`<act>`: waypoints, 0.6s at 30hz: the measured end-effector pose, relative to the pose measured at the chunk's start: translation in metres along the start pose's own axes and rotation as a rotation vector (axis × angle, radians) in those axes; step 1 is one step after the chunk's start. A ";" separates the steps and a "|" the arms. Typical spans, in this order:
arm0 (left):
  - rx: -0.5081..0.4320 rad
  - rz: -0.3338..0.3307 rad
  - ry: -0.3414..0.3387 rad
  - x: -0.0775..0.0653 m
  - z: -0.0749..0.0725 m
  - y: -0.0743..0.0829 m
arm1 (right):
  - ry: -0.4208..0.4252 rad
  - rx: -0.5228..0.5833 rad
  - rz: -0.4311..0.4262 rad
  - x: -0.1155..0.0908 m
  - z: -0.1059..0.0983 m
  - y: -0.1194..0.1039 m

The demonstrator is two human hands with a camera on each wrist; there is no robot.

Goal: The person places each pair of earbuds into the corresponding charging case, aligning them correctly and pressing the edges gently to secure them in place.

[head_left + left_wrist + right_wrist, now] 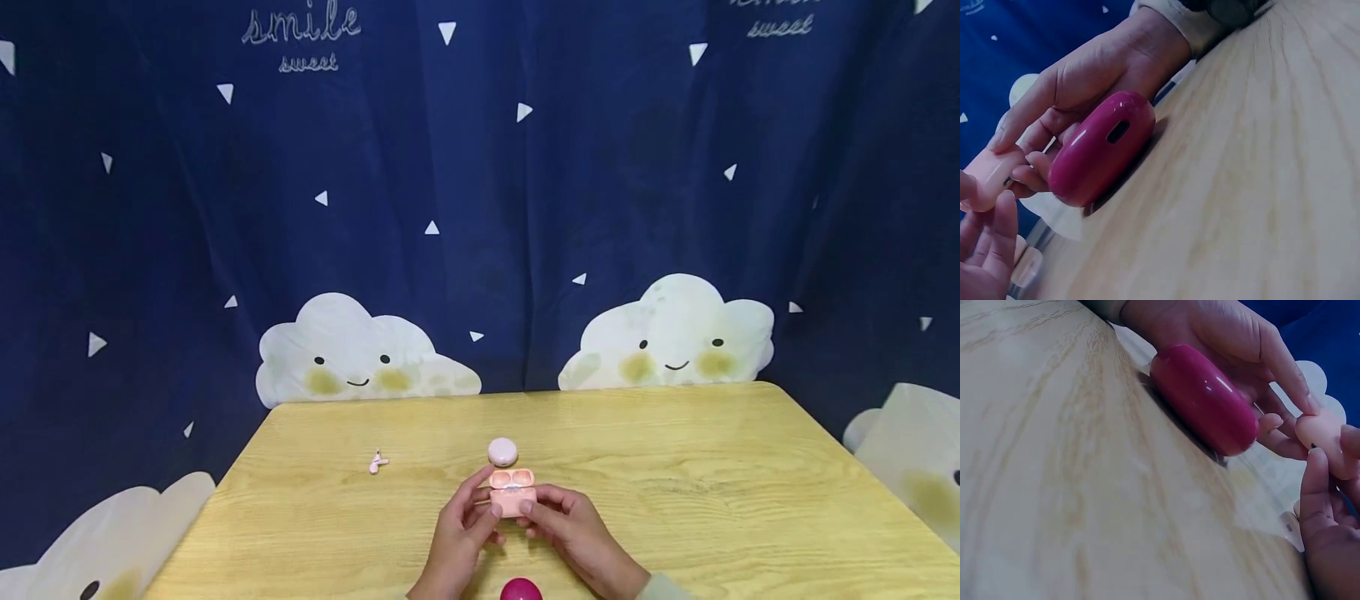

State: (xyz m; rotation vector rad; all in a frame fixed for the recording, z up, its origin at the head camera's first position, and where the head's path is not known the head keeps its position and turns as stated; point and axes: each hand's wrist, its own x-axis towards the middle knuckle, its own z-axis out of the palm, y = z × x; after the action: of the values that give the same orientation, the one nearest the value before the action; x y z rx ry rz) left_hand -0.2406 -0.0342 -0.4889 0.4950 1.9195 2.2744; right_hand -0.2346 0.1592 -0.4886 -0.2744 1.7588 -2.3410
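Note:
Both hands hold a pink earbud case (513, 502) with its lid (512, 477) raised, showing two rounded hollows inside. My left hand (459, 533) grips the case's left side, its thumb on the front and fingers behind. From the other side my right hand (573, 529) pinches it, thumb pressed on the front face. In the left wrist view the case (991, 178) sits between the fingertips of both hands, above the tabletop. Closer to the body, a glossy magenta case (1100, 150) with a dark slot stands on the table between the forearms.
A pale pink rounded case (502, 452) sits on the wooden table (675, 467) just behind the held case. Small pale pink earbuds (377, 462) lie further left. A dark blue curtain (480, 167) with clouds and triangles hangs behind the table's far edge.

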 end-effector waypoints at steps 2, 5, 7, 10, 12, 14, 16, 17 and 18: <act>0.020 -0.025 0.004 0.000 -0.001 0.002 | 0.008 -0.002 -0.002 0.000 0.000 0.000; 0.076 -0.065 0.025 -0.003 -0.007 0.010 | 0.013 -0.006 -0.006 0.000 0.001 0.000; 0.128 -0.079 0.035 -0.008 -0.015 0.018 | 0.017 -0.006 -0.015 0.001 0.001 0.000; 0.226 -0.105 0.032 -0.017 -0.033 0.035 | 0.024 -0.004 -0.027 0.003 0.001 0.000; 0.305 -0.118 0.011 -0.025 -0.048 0.049 | 0.028 0.001 -0.026 0.003 0.000 0.000; 0.407 -0.123 -0.017 -0.033 -0.065 0.063 | 0.032 0.005 -0.020 0.004 0.000 0.000; 0.545 -0.095 -0.064 -0.041 -0.083 0.077 | 0.035 0.004 -0.013 0.005 0.000 0.001; 0.618 -0.066 -0.099 -0.045 -0.092 0.083 | 0.036 0.005 -0.008 0.005 0.000 0.001; 0.695 -0.045 -0.133 -0.049 -0.101 0.090 | 0.037 0.004 -0.005 0.006 0.001 0.001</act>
State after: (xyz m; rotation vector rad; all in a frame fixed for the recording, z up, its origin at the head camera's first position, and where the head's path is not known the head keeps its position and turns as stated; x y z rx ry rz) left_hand -0.2171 -0.1602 -0.4238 0.6345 2.5755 1.4442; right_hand -0.2404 0.1566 -0.4891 -0.2364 1.7716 -2.3679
